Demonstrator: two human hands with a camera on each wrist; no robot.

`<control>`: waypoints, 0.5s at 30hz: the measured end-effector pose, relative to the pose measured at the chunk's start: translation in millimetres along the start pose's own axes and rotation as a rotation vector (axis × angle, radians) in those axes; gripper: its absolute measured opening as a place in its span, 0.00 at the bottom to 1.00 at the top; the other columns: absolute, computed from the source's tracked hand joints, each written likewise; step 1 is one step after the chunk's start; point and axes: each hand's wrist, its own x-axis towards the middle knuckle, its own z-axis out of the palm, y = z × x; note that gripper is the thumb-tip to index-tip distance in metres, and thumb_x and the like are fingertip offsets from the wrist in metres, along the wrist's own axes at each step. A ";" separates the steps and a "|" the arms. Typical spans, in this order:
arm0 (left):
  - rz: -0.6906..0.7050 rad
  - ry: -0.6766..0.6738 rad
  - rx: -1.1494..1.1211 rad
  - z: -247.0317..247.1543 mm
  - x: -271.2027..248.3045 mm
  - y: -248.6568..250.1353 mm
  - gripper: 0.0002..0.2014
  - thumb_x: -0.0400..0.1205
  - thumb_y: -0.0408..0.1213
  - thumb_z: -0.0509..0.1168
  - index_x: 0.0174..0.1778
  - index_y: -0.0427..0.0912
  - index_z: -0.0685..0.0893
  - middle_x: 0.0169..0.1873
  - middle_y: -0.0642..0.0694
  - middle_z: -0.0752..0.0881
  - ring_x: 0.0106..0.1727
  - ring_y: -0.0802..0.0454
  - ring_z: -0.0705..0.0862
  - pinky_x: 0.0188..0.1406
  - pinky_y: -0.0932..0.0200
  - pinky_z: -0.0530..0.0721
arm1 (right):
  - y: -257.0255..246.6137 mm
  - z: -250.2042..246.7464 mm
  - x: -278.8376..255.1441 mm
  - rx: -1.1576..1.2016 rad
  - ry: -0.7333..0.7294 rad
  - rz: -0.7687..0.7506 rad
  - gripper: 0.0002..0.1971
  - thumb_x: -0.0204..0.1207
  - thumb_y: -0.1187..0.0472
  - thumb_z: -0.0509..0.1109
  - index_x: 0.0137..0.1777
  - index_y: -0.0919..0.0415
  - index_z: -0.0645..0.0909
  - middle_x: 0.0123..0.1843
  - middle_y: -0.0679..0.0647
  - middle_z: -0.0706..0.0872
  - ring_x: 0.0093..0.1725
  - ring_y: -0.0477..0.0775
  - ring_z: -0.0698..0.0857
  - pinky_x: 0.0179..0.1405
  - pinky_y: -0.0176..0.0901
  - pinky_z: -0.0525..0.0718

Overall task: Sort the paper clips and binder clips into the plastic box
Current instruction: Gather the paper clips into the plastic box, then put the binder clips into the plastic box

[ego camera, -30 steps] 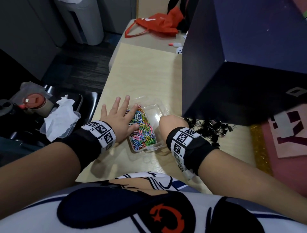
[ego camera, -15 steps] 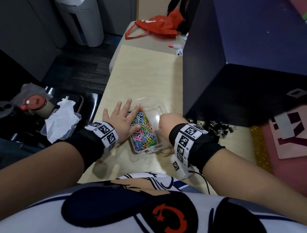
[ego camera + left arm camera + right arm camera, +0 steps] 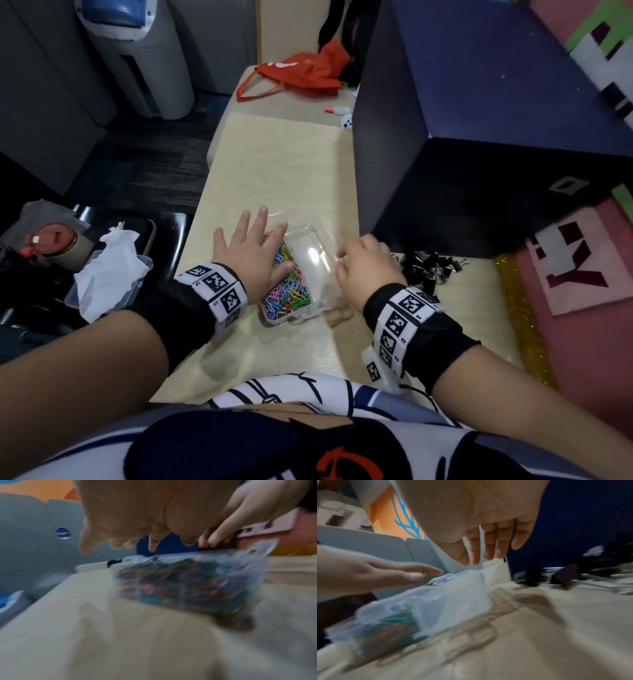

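Observation:
A clear plastic box point(image 3: 317, 263) lies open on the pale wooden table point(image 3: 281, 171). Its left compartment is filled with colourful paper clips point(image 3: 289, 291); the right compartment shows bare plastic. My left hand point(image 3: 253, 243) is spread flat over the paper-clip side, fingers straight; whether it touches I cannot tell. My right hand point(image 3: 363, 263) hovers just right of the box with relaxed fingers point(image 3: 489, 543) and holds nothing. A heap of black binder clips point(image 3: 431, 270) lies right of that hand. Both wrist views are blurred; the box point(image 3: 188, 585) point(image 3: 440, 601) sits below the fingers.
A big dark blue box point(image 3: 479, 154) stands on the table right behind the binder clips. Farther back lie a red bag point(image 3: 301, 75) and a small marker point(image 3: 337, 110). The table's left edge drops to a black chair with tissues point(image 3: 109, 270).
My right hand has drawn a little to the right, off the box's right edge, and its fingers have loosened. The left hand stays spread over the paper clips.

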 end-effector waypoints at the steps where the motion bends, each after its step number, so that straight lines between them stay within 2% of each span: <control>1: 0.056 0.029 0.012 -3.7 -2.8 10.7 0.30 0.82 0.61 0.50 0.80 0.55 0.56 0.84 0.47 0.43 0.84 0.43 0.41 0.78 0.28 0.48 | 8.6 0.9 -0.6 -0.038 0.024 0.051 0.15 0.80 0.50 0.59 0.64 0.52 0.76 0.65 0.54 0.73 0.65 0.58 0.72 0.63 0.54 0.74; 3: 0.184 0.049 0.058 -6.9 -10.1 33.3 0.25 0.82 0.58 0.53 0.73 0.53 0.70 0.82 0.45 0.56 0.84 0.43 0.46 0.78 0.29 0.48 | 23.7 3.1 -2.9 -0.105 0.041 0.179 0.19 0.79 0.47 0.60 0.68 0.52 0.72 0.69 0.56 0.70 0.67 0.60 0.70 0.64 0.55 0.71; 5: 0.296 0.041 0.137 -6.0 -16.1 54.0 0.24 0.81 0.59 0.54 0.69 0.51 0.76 0.74 0.47 0.69 0.82 0.44 0.55 0.78 0.30 0.47 | 37.3 5.7 -6.2 -0.135 0.035 0.312 0.25 0.77 0.45 0.63 0.71 0.53 0.69 0.73 0.57 0.65 0.71 0.64 0.66 0.67 0.58 0.70; 7: 0.362 0.013 0.206 -5.0 -19.3 69.1 0.24 0.81 0.58 0.55 0.66 0.49 0.78 0.66 0.48 0.77 0.77 0.44 0.63 0.77 0.30 0.48 | 50.4 7.8 -8.1 -0.123 -0.020 0.426 0.30 0.76 0.44 0.64 0.76 0.51 0.63 0.80 0.58 0.56 0.76 0.68 0.60 0.70 0.63 0.68; 9: 0.391 -0.021 0.264 -5.1 -20.3 79.0 0.21 0.82 0.55 0.57 0.64 0.46 0.79 0.61 0.47 0.81 0.71 0.42 0.69 0.76 0.32 0.52 | 63.2 11.1 -7.9 -0.047 -0.130 0.484 0.34 0.77 0.43 0.63 0.81 0.45 0.54 0.85 0.54 0.43 0.81 0.72 0.52 0.73 0.68 0.66; 11: 0.405 -0.038 0.309 -4.2 -21.0 85.2 0.17 0.83 0.50 0.58 0.61 0.44 0.80 0.59 0.46 0.83 0.67 0.41 0.71 0.73 0.36 0.58 | 72.0 14.9 -9.6 0.023 -0.261 0.473 0.37 0.78 0.42 0.63 0.82 0.39 0.47 0.85 0.49 0.34 0.82 0.74 0.47 0.75 0.68 0.65; 13: 0.411 -0.022 0.336 -2.7 -19.2 89.3 0.12 0.83 0.44 0.58 0.58 0.44 0.80 0.56 0.46 0.84 0.64 0.41 0.73 0.67 0.40 0.64 | 76.5 19.2 -14.8 0.036 -0.314 0.429 0.38 0.79 0.42 0.63 0.83 0.37 0.45 0.84 0.47 0.30 0.83 0.73 0.46 0.76 0.66 0.66; 15: 0.412 -0.006 0.341 -2.4 -16.1 92.3 0.10 0.82 0.40 0.59 0.55 0.45 0.81 0.54 0.47 0.85 0.61 0.42 0.74 0.62 0.43 0.67 | 77.4 22.8 -22.5 0.015 -0.306 0.373 0.37 0.79 0.44 0.63 0.83 0.38 0.46 0.85 0.46 0.32 0.83 0.71 0.46 0.77 0.64 0.66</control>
